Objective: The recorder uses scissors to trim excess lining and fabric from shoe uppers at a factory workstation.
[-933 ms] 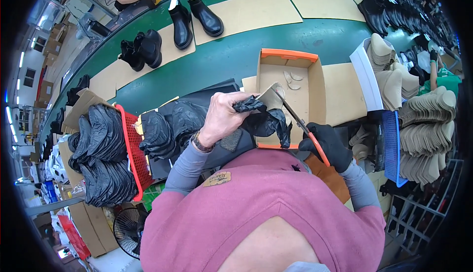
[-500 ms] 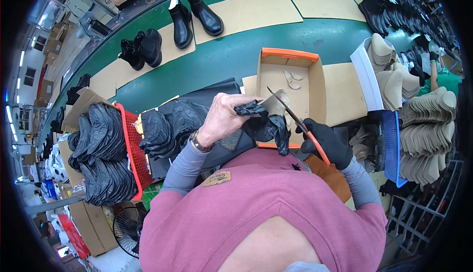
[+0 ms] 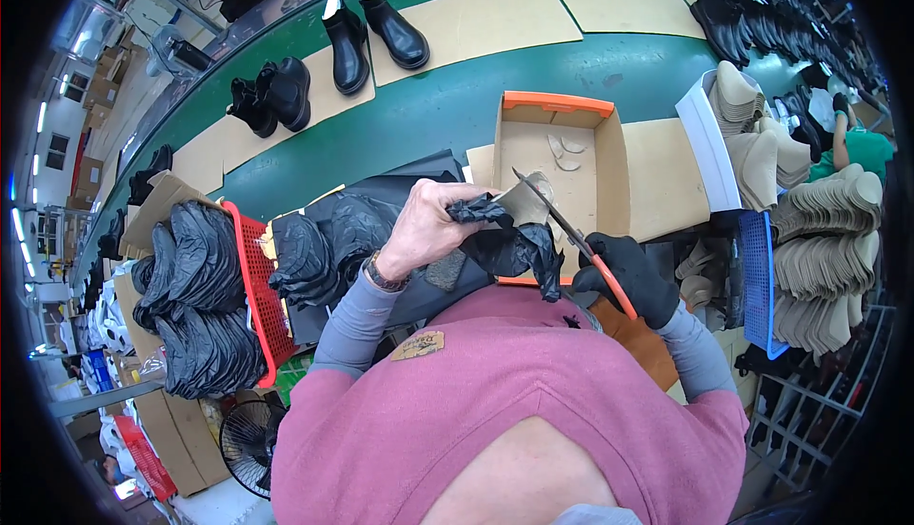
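Note:
My left hand point(image 3: 423, 230), bare with a watch at the wrist, is closed on a beige insole point(image 3: 523, 205) and the crumpled black plastic point(image 3: 515, 251) hanging below it. In a black glove, my right hand point(image 3: 628, 277) grips scissors point(image 3: 587, 250) with orange handles. The blades point up and left, across the right edge of the insole; whether they touch it I cannot tell. Both hands are over the near left corner of an open cardboard box point(image 3: 615, 178) with an orange rim. Several curved beige offcuts point(image 3: 566, 153) lie inside the box.
Left, black plastic-covered pieces point(image 3: 205, 297) lie beside a red basket point(image 3: 259, 287), with more on a black sheet point(image 3: 419, 175). Right, beige insoles point(image 3: 824, 258) stand stacked around a blue basket point(image 3: 759, 287). Black boots point(image 3: 395, 30) stand across the green table point(image 3: 457, 87). Co-workers are at far left and right.
My hands, the insole and the scissors have shifted only very slightly. The co-worker at the top left has moved an arm, and the one in green at the right has raised a hand.

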A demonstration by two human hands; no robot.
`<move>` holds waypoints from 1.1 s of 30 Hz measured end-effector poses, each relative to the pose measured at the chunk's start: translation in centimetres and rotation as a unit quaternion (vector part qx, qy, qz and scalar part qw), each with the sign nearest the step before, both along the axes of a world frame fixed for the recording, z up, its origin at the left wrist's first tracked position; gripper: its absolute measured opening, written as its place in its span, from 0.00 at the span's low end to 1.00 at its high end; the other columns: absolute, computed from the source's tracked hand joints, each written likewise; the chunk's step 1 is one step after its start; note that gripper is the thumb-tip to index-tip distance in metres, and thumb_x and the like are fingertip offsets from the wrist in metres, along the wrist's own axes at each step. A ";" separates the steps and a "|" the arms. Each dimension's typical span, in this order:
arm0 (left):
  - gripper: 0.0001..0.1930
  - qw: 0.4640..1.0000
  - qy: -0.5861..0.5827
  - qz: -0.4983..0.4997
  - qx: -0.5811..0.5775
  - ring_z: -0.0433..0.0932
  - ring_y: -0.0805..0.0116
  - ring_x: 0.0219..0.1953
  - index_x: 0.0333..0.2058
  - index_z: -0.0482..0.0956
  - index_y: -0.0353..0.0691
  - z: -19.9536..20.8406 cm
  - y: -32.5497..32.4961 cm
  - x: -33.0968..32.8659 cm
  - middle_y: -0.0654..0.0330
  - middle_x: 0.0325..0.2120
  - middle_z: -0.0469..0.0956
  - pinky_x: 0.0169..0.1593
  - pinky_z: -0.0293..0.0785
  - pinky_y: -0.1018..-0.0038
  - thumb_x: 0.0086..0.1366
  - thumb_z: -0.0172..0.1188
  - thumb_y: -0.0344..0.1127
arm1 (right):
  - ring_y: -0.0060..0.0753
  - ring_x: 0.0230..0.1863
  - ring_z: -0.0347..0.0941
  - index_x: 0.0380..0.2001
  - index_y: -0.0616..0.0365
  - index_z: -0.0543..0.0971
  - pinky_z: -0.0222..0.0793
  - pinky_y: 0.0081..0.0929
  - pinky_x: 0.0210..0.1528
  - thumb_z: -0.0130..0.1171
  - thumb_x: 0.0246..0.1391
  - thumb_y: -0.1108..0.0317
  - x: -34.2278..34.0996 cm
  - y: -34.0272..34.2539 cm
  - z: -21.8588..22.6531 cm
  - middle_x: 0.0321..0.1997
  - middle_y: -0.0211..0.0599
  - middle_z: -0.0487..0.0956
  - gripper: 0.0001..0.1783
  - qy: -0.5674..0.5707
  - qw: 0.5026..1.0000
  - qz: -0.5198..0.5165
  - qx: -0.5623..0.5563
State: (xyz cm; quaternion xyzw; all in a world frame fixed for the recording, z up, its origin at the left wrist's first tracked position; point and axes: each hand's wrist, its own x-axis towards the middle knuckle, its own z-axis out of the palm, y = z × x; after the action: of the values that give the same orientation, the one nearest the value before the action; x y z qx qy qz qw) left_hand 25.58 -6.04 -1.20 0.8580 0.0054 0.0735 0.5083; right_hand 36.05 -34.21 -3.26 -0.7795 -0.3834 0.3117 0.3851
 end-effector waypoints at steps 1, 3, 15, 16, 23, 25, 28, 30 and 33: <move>0.17 1.000 -0.005 0.002 -0.014 0.83 0.69 0.28 0.40 0.84 0.37 -0.1 0.0 0.0 0.50 0.28 0.83 0.36 0.75 0.76 0.48 0.66 0.22 | 0.58 0.21 0.66 0.26 0.65 0.72 0.59 0.40 0.25 0.68 0.47 0.49 -0.1 -0.1 -0.1 0.18 0.54 0.69 0.27 -0.003 1.000 -0.006 0.003; 0.16 0.999 0.018 0.000 -0.046 0.81 0.72 0.27 0.40 0.84 0.36 -0.7 0.2 0.0 0.51 0.27 0.83 0.36 0.75 0.76 0.48 0.65 0.21 | 0.57 0.20 0.65 0.25 0.65 0.71 0.59 0.39 0.25 0.69 0.47 0.50 -0.3 -0.2 -0.4 0.18 0.53 0.68 0.26 -0.007 1.000 -0.013 0.007; 0.13 0.996 0.060 -0.028 -0.052 0.81 0.77 0.30 0.38 0.83 0.32 0.0 0.8 -0.1 0.60 0.26 0.84 0.37 0.76 0.79 0.51 0.63 0.18 | 0.56 0.30 0.72 0.36 0.61 0.73 0.65 0.39 0.32 0.65 0.51 0.50 0.4 0.5 -0.6 0.27 0.51 0.73 0.24 0.030 0.997 0.039 0.052; 0.13 0.998 0.055 -0.029 -0.032 0.81 0.76 0.30 0.38 0.83 0.32 0.2 0.7 -0.1 0.59 0.27 0.84 0.37 0.77 0.78 0.51 0.63 0.19 | 0.55 0.31 0.72 0.38 0.62 0.73 0.66 0.39 0.34 0.64 0.52 0.50 0.6 0.5 -0.3 0.28 0.50 0.74 0.25 0.072 0.993 0.065 0.073; 0.15 0.997 0.057 -0.027 -0.036 0.83 0.72 0.32 0.38 0.83 0.31 0.4 0.1 -0.1 0.55 0.29 0.85 0.39 0.77 0.77 0.48 0.64 0.18 | 0.54 0.32 0.72 0.39 0.63 0.73 0.66 0.39 0.35 0.61 0.54 0.49 0.0 0.6 -0.9 0.29 0.49 0.75 0.25 -0.036 0.996 0.040 0.078; 0.14 0.997 0.054 -0.031 -0.036 0.83 0.73 0.31 0.37 0.83 0.30 0.3 0.2 -0.1 0.55 0.29 0.85 0.38 0.77 0.77 0.49 0.64 0.18 | 0.53 0.30 0.72 0.37 0.62 0.73 0.65 0.39 0.33 0.62 0.53 0.48 0.0 0.5 -1.5 0.27 0.49 0.75 0.25 -0.042 0.996 0.035 0.070; 0.12 0.994 0.071 -0.034 -0.072 0.81 0.75 0.28 0.36 0.83 0.31 0.1 0.2 0.0 0.55 0.26 0.84 0.36 0.76 0.77 0.50 0.64 0.19 | 0.51 0.26 0.70 0.33 0.62 0.73 0.64 0.38 0.31 0.65 0.50 0.46 0.0 0.6 -1.2 0.24 0.49 0.74 0.27 -0.045 0.997 0.029 0.050; 0.11 0.989 0.092 -0.032 -0.108 0.81 0.75 0.26 0.35 0.84 0.33 0.2 0.1 0.0 0.55 0.24 0.84 0.34 0.75 0.77 0.50 0.64 0.21 | 0.49 0.24 0.68 0.31 0.62 0.73 0.63 0.38 0.29 0.66 0.48 0.46 0.0 0.9 -0.4 0.22 0.49 0.72 0.27 -0.044 0.998 0.027 0.038; 0.09 0.972 0.127 -0.033 -0.195 0.79 0.80 0.28 0.34 0.84 0.32 0.5 0.1 0.0 0.60 0.24 0.84 0.35 0.76 0.79 0.51 0.63 0.20 | 0.46 0.21 0.65 0.28 0.63 0.73 0.61 0.37 0.28 0.69 0.45 0.46 0.0 1.2 0.3 0.19 0.49 0.70 0.29 -0.010 1.000 0.014 -0.005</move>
State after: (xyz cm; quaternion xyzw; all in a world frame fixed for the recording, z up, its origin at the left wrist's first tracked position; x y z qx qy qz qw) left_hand 25.56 -5.98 -0.73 0.7442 0.0557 -0.0559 0.6633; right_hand 36.00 -33.03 -2.92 -0.7791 -0.3964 0.3114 0.3726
